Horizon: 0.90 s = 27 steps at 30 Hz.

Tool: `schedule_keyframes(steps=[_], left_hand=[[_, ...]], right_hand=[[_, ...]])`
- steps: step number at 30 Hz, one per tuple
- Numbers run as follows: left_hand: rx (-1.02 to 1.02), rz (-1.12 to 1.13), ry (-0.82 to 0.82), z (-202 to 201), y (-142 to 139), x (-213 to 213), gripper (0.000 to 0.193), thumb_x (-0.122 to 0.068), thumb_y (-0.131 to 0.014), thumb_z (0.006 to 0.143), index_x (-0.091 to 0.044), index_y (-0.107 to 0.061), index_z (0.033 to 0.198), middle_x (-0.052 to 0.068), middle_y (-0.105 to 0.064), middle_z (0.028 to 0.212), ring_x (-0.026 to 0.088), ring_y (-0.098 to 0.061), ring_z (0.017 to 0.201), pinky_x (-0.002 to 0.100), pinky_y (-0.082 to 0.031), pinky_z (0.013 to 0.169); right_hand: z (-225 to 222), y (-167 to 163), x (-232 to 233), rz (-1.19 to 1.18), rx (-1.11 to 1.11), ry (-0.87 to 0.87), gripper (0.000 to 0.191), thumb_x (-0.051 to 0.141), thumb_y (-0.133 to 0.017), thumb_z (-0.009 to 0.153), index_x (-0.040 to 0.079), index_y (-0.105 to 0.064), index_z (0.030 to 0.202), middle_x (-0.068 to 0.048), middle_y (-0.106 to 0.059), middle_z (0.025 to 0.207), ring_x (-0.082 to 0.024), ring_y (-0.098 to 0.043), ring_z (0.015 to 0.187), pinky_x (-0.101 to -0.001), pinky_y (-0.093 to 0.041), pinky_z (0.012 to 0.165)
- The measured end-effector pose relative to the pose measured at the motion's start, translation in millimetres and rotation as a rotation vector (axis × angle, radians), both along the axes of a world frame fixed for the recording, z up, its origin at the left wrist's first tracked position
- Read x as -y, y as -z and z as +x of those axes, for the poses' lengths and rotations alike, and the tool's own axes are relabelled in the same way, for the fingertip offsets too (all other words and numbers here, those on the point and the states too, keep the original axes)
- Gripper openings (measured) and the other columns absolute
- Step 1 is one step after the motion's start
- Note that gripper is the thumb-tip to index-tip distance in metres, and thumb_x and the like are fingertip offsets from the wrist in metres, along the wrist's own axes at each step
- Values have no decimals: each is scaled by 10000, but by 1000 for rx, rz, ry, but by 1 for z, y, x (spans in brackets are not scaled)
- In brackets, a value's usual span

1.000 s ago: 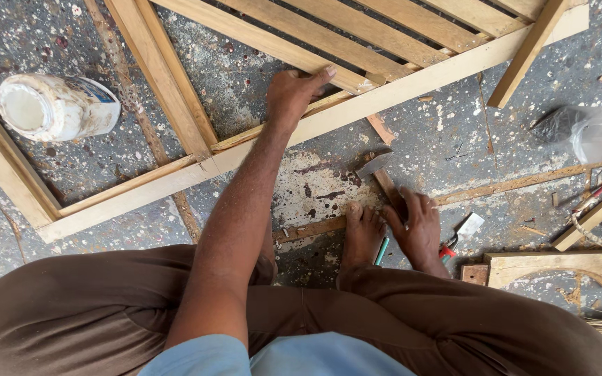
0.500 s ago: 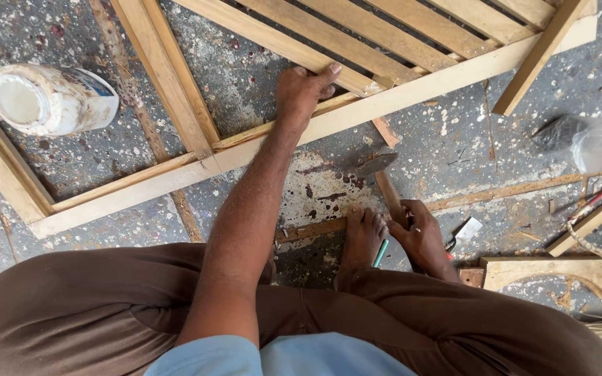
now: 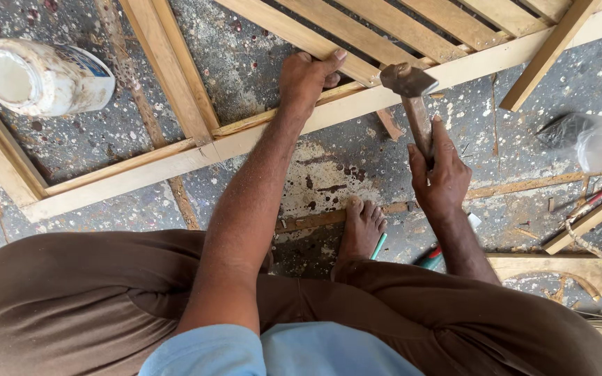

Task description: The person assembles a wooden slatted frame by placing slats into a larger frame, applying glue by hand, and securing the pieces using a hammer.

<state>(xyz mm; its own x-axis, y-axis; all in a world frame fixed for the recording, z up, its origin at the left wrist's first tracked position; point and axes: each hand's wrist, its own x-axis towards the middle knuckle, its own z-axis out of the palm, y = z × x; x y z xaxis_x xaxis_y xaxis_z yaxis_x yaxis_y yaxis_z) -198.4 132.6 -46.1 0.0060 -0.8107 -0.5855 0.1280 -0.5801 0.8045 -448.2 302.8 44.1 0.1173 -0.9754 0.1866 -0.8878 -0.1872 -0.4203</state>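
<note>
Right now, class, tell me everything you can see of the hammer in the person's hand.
The hammer has a dull grey metal head, worn and dusty, on a brown wooden handle. The right hand grips the handle low down, fingers wrapped round it, thumb along the shaft. It points away from the person, its head over the long rail of the wooden frame; whether it touches cannot be told. The left hand presses the frame beside it.

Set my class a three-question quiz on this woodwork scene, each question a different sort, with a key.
1. True or false: the right hand grips a hammer.
2. What does the left hand rest on?
A. jar
B. wooden frame
C. bag
3. Fill in: the white jar lies on its ____.

Key:
1. true
2. B, the wooden frame
3. side
</note>
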Motion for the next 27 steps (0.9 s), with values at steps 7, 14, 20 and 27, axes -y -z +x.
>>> schedule_keyframes(steps=[7,14,20,27], left_hand=[[16,-3,19,0,4,0,199,-196,-796,862,-5,-754,903,126,-784,784,118,-745,611,233,-642,555],[42,17,43,1,-5,1,218,-212,-791,891,3,-757,907,129,-790,786,107,-713,586,212,-603,536],[45,4,43,1,-12,2,211,-210,-767,876,-12,-756,949,113,-801,815,92,-736,601,192,-607,521],[54,6,63,1,-9,-1,219,-208,-774,893,2,-758,951,142,-797,823,107,-731,604,201,-611,526]], right_hand=[[8,36,9,201,-156,52,522,231,-710,1071,36,-500,1507,-147,-751,883,-192,-699,610,-333,-587,449],[1,22,1,0,67,43,402,233,-646,1158,79,-496,1497,-128,-728,909,-171,-697,660,-321,-608,534],[15,34,14,141,-70,38,402,197,-669,1111,24,-550,1454,-162,-730,817,-175,-664,556,-304,-578,443],[8,34,11,-207,69,6,426,259,-625,1227,37,-475,1558,-137,-725,956,-167,-711,742,-318,-630,632]])
